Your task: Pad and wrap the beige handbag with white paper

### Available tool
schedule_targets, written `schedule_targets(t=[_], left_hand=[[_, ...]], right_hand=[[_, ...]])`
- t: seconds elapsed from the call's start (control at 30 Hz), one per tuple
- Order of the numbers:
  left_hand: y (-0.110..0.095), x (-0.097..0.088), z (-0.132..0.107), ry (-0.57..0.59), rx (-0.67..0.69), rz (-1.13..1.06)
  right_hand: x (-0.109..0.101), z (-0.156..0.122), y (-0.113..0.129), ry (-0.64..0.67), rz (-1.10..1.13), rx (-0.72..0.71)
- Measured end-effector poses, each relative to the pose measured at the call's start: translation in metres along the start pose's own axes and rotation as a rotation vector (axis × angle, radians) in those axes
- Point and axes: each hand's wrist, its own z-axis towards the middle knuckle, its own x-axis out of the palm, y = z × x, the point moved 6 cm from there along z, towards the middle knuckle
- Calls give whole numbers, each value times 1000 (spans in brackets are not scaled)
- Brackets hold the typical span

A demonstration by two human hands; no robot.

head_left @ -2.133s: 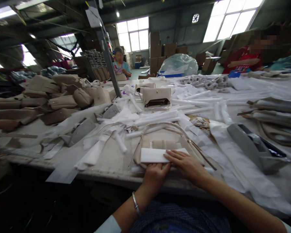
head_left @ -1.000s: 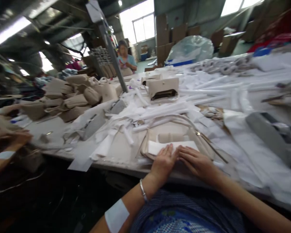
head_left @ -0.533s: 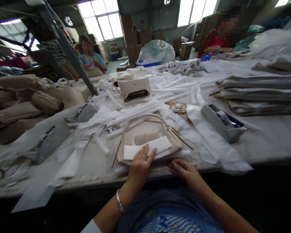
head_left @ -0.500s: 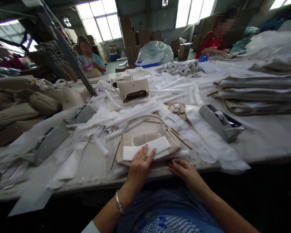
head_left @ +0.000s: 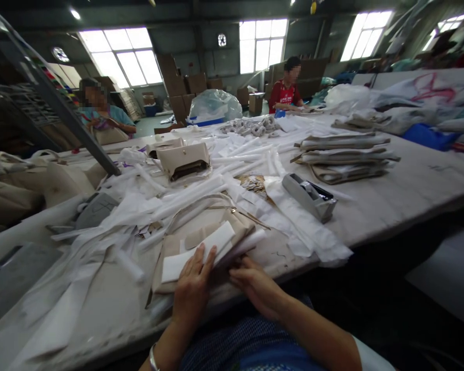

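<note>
Beige bag (head_left: 208, 218), thin strap (head_left: 212, 196), white strip (head_left: 219, 239) across it, left fingers (head_left: 197, 261) parted, right fingers (head_left: 242, 275), grip unclear

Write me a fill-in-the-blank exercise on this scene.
1. Only the ____ grip lies on the white strip.
2. The grey dispenser nearest the layered stack stands to the ____ of the bag under that strip.
3. Across the table, the coworker right of the clear sack wears a ____ top.
Missing words: left; right; red.

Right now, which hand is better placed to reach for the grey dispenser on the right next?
Probably the right hand: it is nearer the dispenser, while the left hand lies on the white pad.
</note>
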Motion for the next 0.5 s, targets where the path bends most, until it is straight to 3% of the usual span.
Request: schedule_targets(t=[0.33, 0.43, 0.5], left_hand=[[-9, 3, -5, -34, -55, 38], [-3, 7, -5, -92, -80, 100], [2, 8, -5, -99, -67, 88]], right_hand=[[24, 5, 4, -97, 242, 40], [25, 3, 6, -37, 181, -2], [16, 4, 10, 44, -7, -22]])
